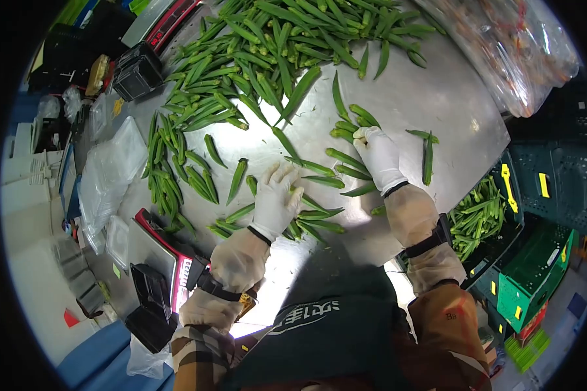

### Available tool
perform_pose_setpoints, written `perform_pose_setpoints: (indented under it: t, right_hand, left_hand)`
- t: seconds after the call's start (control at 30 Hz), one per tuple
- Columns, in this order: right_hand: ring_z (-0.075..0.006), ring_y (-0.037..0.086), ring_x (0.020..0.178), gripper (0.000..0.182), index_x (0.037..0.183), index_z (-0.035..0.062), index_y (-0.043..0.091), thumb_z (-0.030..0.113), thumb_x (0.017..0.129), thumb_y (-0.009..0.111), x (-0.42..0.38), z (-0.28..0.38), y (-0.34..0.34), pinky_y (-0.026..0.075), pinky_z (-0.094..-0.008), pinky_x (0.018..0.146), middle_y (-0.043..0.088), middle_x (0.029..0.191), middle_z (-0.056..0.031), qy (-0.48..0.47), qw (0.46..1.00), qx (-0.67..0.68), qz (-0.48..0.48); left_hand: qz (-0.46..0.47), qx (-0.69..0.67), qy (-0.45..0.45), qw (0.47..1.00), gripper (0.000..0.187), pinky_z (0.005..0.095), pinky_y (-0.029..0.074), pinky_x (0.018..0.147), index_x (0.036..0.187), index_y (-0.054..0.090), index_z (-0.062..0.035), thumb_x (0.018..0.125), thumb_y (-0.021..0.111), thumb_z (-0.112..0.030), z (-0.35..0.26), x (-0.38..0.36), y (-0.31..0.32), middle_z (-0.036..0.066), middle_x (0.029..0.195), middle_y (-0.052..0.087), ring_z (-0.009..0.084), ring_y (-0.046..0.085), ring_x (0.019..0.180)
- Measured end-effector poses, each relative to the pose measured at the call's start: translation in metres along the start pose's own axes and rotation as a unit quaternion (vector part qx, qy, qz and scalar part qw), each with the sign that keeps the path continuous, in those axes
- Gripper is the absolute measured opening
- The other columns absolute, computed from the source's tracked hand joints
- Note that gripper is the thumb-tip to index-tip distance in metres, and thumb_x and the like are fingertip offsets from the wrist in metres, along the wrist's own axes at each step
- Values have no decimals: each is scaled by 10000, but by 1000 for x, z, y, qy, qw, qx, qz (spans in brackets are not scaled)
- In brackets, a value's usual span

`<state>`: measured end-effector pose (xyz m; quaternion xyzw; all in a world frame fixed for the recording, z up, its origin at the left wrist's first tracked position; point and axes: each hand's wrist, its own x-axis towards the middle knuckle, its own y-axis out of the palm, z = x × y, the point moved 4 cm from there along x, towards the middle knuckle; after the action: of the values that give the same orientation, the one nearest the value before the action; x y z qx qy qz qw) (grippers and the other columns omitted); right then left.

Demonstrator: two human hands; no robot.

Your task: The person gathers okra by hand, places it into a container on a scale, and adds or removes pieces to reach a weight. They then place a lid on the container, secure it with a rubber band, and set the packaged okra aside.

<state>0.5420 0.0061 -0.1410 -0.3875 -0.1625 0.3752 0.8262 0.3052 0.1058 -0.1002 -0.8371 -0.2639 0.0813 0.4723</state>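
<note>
Head view shows a dark crate [516, 223] holding okra [479, 218] beside the metal table [460, 107], where loose pods [323, 181] lie around the left hand [276, 201] and right hand [376, 155], whose grips I cannot tell.

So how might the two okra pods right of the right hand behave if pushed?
The okra pods would probably slide easily on the smooth-looking metal table. Their slim shape suggests little weight; tapered ends might make them swivel.

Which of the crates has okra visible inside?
The dark crate at the lower right edge of the metal table: okra is heaped in it, while the green crate and other dark ones show none.
</note>
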Motion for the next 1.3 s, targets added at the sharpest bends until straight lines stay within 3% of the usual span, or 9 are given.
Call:
perform_pose_setpoints:
  t: [0.33,0.47,0.53,0.63,0.77,0.9,1.03,1.1,1.3]
  right_hand:
    - [-304,649,852,175,945,72,702,213,861,644,-16,-5,-22,513,-399,776,675,925,-114,7,998,4,-70]
    - [-275,639,787,219,1026,53,679,116,818,700,-46,-41,-95,508,-368,740,675,928,-128,120,970,82,-198]
    - [-231,619,746,311,1121,19,647,91,822,692,-63,-73,-105,506,-325,712,674,925,-122,47,949,-161,-265]
    - [-176,599,733,349,1175,-11,621,65,838,674,-76,-114,-97,497,-281,681,665,895,-91,162,975,-20,-153]
    - [-161,617,778,307,1189,-1,605,40,885,609,-80,-95,-109,504,-259,684,647,880,-60,339,888,303,-65]
    - [-129,607,760,228,1128,11,555,41,901,552,-75,-126,-100,502,-250,664,631,867,-57,263,732,604,-173]
    - [-221,641,893,265,1118,-17,588,27,857,606,-42,-110,-130,522,-312,759,642,1018,-137,281,896,312,-144]
    - [-260,645,904,315,1145,-8,601,33,835,639,-23,-117,-115,513,-326,780,656,994,-134,100,973,93,-186]
    - [-379,612,970,359,1168,76,646,178,825,666,-52,-114,-135,486,-411,855,644,1041,-193,150,987,-33,-51]
  left_hand:
    - [52,100,165,980,274,411,470,937,1092,650,-64,824,595,-49,-43,120,71,135,1105,639,336,557,1097]
    - [149,106,13,983,296,403,490,882,1079,658,-71,783,648,-47,-30,119,83,123,1052,608,317,574,980]
    - [187,-73,-74,977,305,332,528,780,1127,633,-28,824,673,-24,-17,112,89,90,1030,654,227,634,866]
    - [253,-442,-295,808,310,256,542,697,1196,602,6,897,660,-47,-36,108,73,56,1006,681,133,653,798]
    - [292,-537,-352,709,353,288,553,751,1249,584,-38,901,643,-35,-48,100,80,56,1044,675,148,653,891]
    - [254,-562,-342,709,298,294,539,759,1181,607,-54,889,621,4,-41,106,77,43,1034,650,136,628,861]
    - [188,-504,-307,785,216,300,525,743,1071,614,-46,871,615,33,-14,137,62,34,978,642,143,619,836]
    - [161,-377,-267,872,178,302,518,756,1030,608,-38,868,618,34,-14,154,57,34,975,640,149,620,857]
    - [63,-54,57,995,286,302,509,838,1018,675,-70,755,657,41,-42,152,83,92,1029,652,255,614,952]
